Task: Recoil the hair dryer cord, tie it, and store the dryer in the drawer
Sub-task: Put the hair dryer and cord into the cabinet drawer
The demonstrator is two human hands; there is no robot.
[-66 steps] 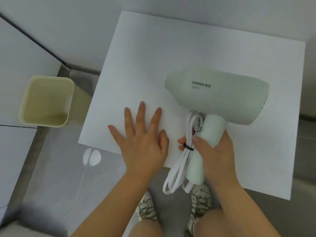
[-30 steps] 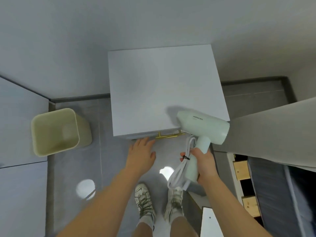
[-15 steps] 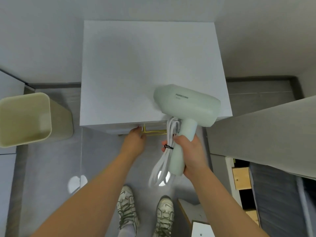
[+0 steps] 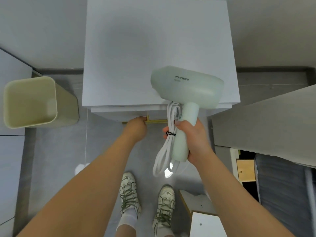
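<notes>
Cream bin (image 4: 30, 101) on grey tiled floor (image 4: 56, 151), left of white cabinet (image 4: 153, 48), close beside it, tilted in wide-angle view, inside bare. Pale wall (image 4: 42, 28) behind. White sneakers (image 4: 130, 192) with dark laces on floor, toes toward cabinet. Grey slab (image 4: 266, 120) at right; wooden slats (image 4: 245, 170) below it. Small white board (image 4: 205, 224) bottom right. Bright light spot (image 4: 80, 168) on floor.

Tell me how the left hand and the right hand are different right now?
The left hand reaches forward to the gold drawer handle on the white cabinet; the right hand stays nearer the body, away from the cabinet. The left hand grips a thin bar, while the right hand wraps the pale green hair dryer grip and pinches the tied white cord beside it. Both hands are closed around something.
</notes>
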